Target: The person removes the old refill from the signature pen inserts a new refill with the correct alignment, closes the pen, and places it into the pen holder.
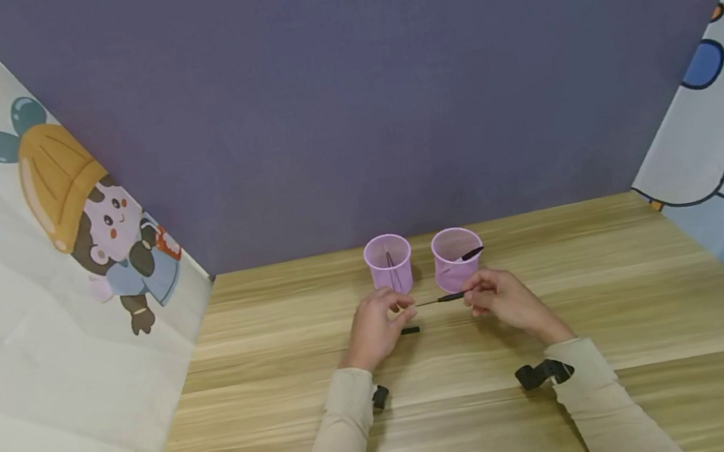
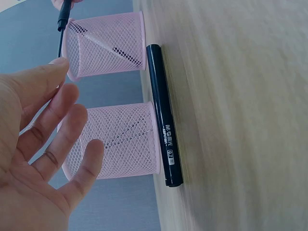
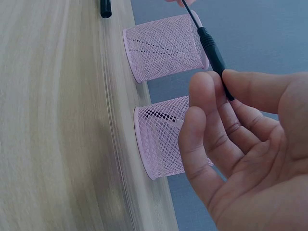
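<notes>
A thin screwdriver (image 1: 451, 296) with a black handle and slim metal shaft lies level between the two hands, above the table. My right hand (image 1: 500, 300) pinches the end of its handle (image 3: 214, 55) between thumb and fingers. At the other end, my left hand (image 1: 377, 322) pinches the shaft's tip between thumb and index finger; the very tip is hidden. The left hand's other fingers (image 2: 89, 161) are spread loosely. Below that hand, a short black tube (image 2: 163, 115) printed with "0.7" lies on the table.
Two pink mesh pen cups (image 1: 393, 280) (image 1: 456, 274) stand just beyond the hands. The left one holds thin dark sticks; a black-handled item (image 1: 472, 253) leans in the right one. A dark partition (image 1: 384, 96) rises behind the wooden table (image 1: 465, 431).
</notes>
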Demonstrator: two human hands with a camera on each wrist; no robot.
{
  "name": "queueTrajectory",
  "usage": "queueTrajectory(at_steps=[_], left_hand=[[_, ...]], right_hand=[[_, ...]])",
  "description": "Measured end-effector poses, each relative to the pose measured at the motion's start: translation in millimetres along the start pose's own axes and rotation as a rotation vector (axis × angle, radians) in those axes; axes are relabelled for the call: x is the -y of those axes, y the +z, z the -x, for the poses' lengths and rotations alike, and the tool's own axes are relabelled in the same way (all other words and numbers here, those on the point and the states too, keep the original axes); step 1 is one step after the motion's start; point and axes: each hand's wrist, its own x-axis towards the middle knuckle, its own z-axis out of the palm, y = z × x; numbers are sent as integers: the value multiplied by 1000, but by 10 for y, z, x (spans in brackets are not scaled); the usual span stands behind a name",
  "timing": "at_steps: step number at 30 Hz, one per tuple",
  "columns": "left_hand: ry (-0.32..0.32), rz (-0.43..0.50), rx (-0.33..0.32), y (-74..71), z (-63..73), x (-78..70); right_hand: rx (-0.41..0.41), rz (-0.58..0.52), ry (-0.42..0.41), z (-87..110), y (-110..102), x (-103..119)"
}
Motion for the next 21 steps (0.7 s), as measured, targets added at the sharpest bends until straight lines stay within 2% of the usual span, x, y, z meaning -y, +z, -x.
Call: queueTrajectory(at_steps=[9,21], left_hand=[[14,-36,-8,10,3,10],[12,-15,-37,-3,8,15]], right_hand=[[8,-28,22,7,23,15],[4,-39,36,7,13,3]])
